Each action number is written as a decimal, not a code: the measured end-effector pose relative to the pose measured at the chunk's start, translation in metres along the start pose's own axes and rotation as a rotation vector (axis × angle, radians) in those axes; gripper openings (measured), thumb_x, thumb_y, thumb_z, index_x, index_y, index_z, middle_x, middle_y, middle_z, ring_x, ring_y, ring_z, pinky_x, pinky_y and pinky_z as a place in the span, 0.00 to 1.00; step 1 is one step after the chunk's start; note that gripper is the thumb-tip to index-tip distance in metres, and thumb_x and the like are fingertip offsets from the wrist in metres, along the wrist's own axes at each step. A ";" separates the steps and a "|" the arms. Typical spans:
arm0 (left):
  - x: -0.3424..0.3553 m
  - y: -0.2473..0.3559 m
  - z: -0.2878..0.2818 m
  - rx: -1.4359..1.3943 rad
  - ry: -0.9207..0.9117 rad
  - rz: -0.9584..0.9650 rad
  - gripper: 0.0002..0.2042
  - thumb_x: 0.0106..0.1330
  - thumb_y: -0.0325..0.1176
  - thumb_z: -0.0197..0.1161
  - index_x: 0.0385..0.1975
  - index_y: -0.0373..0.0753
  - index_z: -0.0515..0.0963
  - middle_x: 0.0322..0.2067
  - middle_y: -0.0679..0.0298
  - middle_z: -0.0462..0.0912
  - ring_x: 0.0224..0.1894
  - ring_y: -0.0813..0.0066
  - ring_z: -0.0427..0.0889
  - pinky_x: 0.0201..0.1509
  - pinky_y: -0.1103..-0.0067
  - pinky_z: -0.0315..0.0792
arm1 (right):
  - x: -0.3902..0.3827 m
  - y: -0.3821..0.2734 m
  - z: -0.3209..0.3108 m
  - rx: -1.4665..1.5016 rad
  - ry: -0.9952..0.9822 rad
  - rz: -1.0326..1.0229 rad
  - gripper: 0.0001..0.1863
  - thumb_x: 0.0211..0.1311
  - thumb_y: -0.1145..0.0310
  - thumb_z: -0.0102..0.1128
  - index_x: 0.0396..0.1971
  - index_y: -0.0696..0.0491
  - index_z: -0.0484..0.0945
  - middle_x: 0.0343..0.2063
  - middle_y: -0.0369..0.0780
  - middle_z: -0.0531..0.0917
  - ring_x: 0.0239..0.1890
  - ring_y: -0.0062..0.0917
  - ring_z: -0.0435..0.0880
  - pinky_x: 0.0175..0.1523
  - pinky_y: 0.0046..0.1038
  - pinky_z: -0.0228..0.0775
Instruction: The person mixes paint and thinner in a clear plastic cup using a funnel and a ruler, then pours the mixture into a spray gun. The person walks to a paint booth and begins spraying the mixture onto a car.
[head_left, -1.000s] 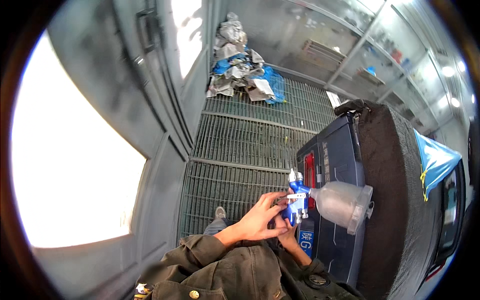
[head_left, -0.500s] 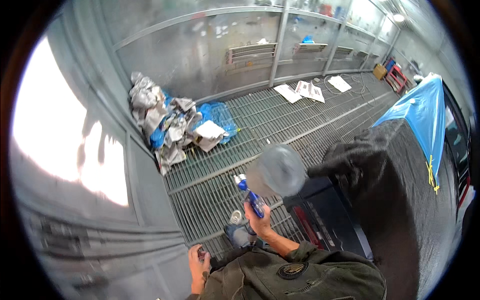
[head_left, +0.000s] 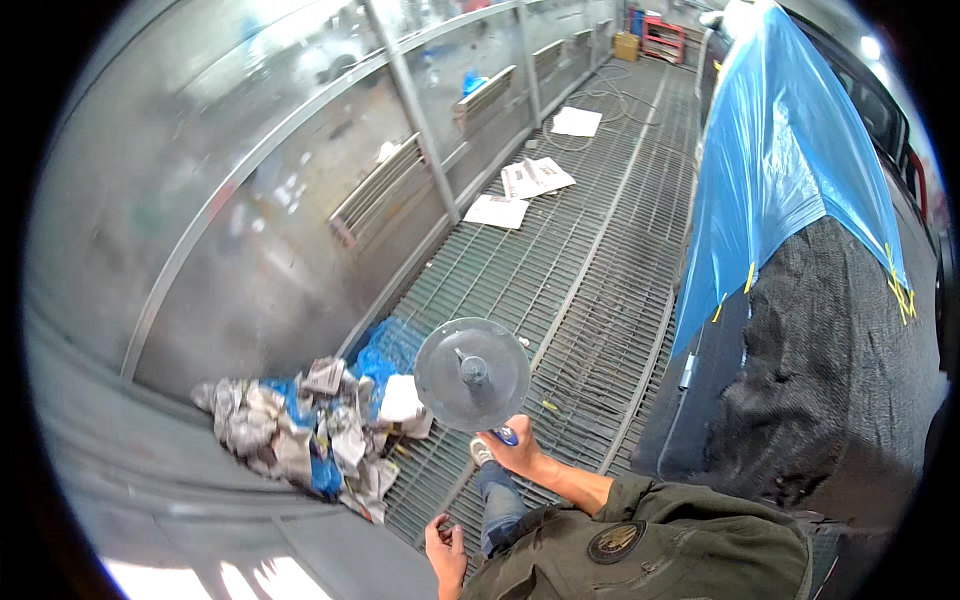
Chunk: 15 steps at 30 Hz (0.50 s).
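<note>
My right hand point(head_left: 515, 450) is closed round the handle of a blue spray gun point(head_left: 505, 435). On the gun sits a round, translucent grey cup point(head_left: 473, 375), seen from above, which hides most of the gun. I hold it out over the floor grating, apart from the covered car. Low beside my leg, my left hand point(head_left: 445, 550) hangs with its fingers loosely bent and the thumb apart. Nothing shows in it.
Crumpled paper and blue film point(head_left: 330, 420) lie heaped along the left wall. On the grating point(head_left: 560, 310) are paper sheets point(head_left: 535, 178) and a coiled hose point(head_left: 610, 105). At right stands a car under dark cloth point(head_left: 830, 340) and blue plastic sheeting point(head_left: 780, 160), fixed with yellow tape.
My view has swung right, along the booth and the covered car. The spray gun and cup have turned in my right hand and now stay nearer the paper heap in view.
</note>
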<state>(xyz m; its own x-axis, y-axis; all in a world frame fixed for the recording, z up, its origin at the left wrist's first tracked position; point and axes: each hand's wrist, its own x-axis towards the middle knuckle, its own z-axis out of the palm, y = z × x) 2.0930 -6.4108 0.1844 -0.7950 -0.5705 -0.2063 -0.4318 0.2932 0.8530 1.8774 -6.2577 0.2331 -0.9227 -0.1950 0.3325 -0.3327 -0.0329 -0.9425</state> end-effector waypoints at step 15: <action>0.478 0.201 0.138 0.199 -0.571 0.607 0.16 0.59 0.26 0.61 0.48 0.35 0.72 0.42 0.55 0.78 0.35 0.67 0.81 0.41 0.75 0.76 | 0.209 0.149 -0.138 -0.300 0.854 0.212 0.12 0.52 0.77 0.66 0.38 0.58 0.79 0.34 0.35 0.82 0.38 0.21 0.78 0.45 0.24 0.69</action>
<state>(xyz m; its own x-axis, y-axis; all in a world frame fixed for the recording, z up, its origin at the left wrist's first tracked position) 1.5673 -6.5186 0.1910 -0.9822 0.1876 0.0035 0.1141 0.5826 0.8047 1.6080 -6.1677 0.1667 -0.7607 0.6239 0.1790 -0.0671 0.1988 -0.9777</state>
